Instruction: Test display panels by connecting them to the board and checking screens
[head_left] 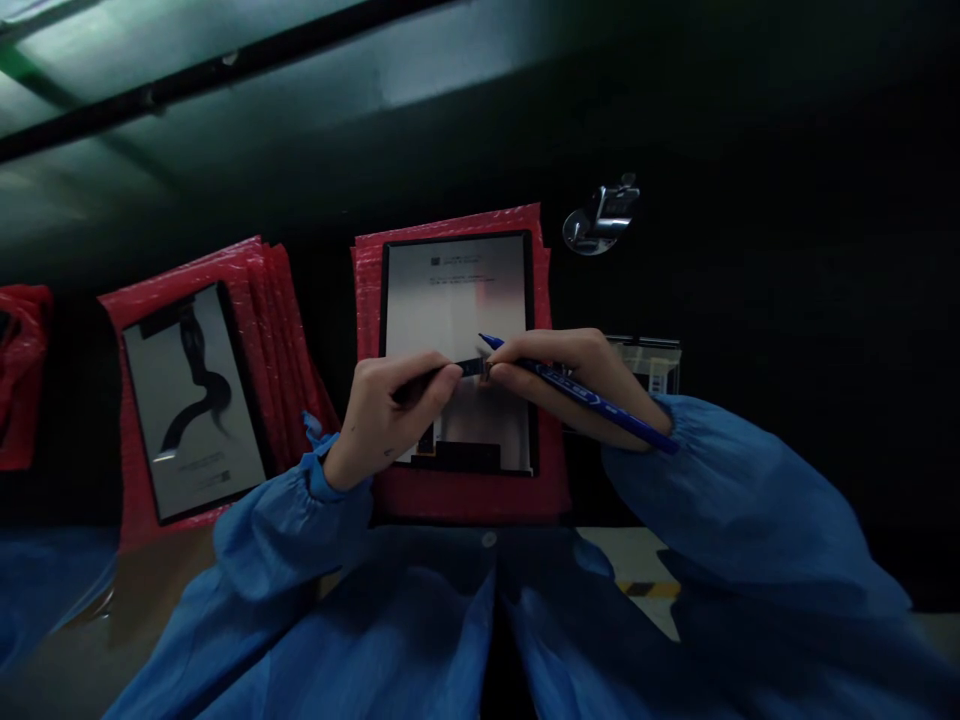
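A display panel [429, 315] with a silvery back and dark edges lies on a stack of red bubble-wrap sheets [472, 500] before me. Above its lower half, my left hand [394, 410] pinches one end of a dark flex cable [471, 367] between thumb and forefinger. Close by, my right hand [577, 365] holds a blue pen [574, 390], its dark tip pointing up and left. That hand's thumb and forefinger also meet at the cable's small connector end, though the exact grip is partly hidden.
Left of me, another panel [191, 400] with a curved dark flex cable rests on red bubble wrap [274, 330]. More red wrap [30, 370] lies at the far left. A shiny metal counter [600, 218] stands at back right, and a clear case [664, 365] is partly behind my right hand.
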